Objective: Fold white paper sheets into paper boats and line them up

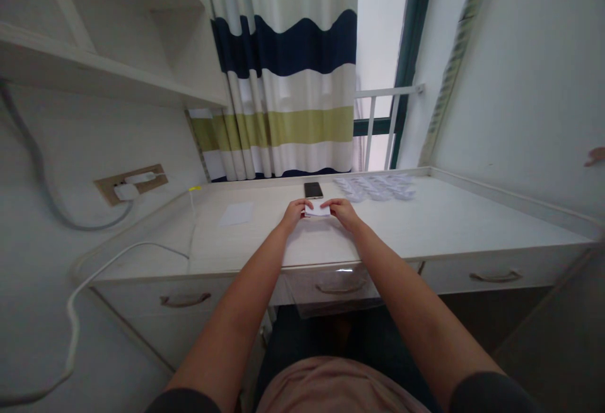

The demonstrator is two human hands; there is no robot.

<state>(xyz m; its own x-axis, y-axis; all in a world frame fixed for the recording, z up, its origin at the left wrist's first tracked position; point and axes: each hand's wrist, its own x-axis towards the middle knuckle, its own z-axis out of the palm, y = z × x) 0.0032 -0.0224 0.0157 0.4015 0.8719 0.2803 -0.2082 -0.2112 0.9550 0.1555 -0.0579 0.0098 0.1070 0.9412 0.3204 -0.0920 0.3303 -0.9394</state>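
Observation:
Between my two hands, a little above the desk, is a small folded piece of white paper [317, 210]. My left hand [295, 212] pinches its left end, thumb on the near face. At the opposite end my right hand [343, 212] grips it the same way. Just beyond the paper a black phone [312, 190] lies flat on the desk. Several folded white paper pieces [375, 186] are spread in rows to the right of the phone. Over on the left a flat white sheet of paper [237, 213] rests on the desk.
The white desk [472, 217] has a raised rim and drawers with handles [495, 277]. A white cable [137, 246] crosses its left end near a wall socket [130, 185]. Shelves [113, 79] overhang the left side. A striped curtain [293, 98] hangs behind.

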